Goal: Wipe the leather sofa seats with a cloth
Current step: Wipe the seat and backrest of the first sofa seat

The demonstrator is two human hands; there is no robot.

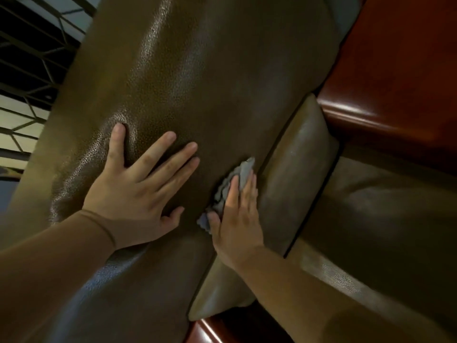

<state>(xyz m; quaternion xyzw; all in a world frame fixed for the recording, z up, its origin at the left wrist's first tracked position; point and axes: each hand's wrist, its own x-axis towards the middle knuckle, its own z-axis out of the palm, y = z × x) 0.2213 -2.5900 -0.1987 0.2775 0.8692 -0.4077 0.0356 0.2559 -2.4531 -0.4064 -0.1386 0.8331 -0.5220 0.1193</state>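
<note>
Two hands are in view: the left hand [138,191] and the right hand [237,214]. There is one cloth [243,169], grey and crumpled. Brown leather cushions number three as far as can be told: one large grained cushion [197,78], one smaller smooth cushion [296,164] beside it, and one further cushion [376,219] at the right. Two glossy reddish wooden parts show, one wooden panel [395,82] at the upper right and one wooden edge [210,330] at the bottom.
</note>
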